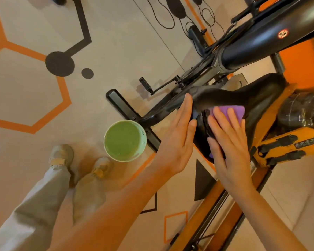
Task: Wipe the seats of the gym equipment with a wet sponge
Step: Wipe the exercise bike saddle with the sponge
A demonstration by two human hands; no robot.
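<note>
Fingers (223, 120) of right hand (230, 147) press sponge (232, 110) near saddle (243, 95) edge.

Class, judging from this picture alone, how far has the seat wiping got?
Done: cannot tell; no clear wet marks show. In hand: the right hand presses a purple sponge flat on the black bike saddle, the left hand steadying its edge. Left: the saddle's far end; the green bucket stands nearby.

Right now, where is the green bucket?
In the head view the green bucket stands on the floor, left of the black bike seat, between the person's shoes and the bike's black base bar.
</note>
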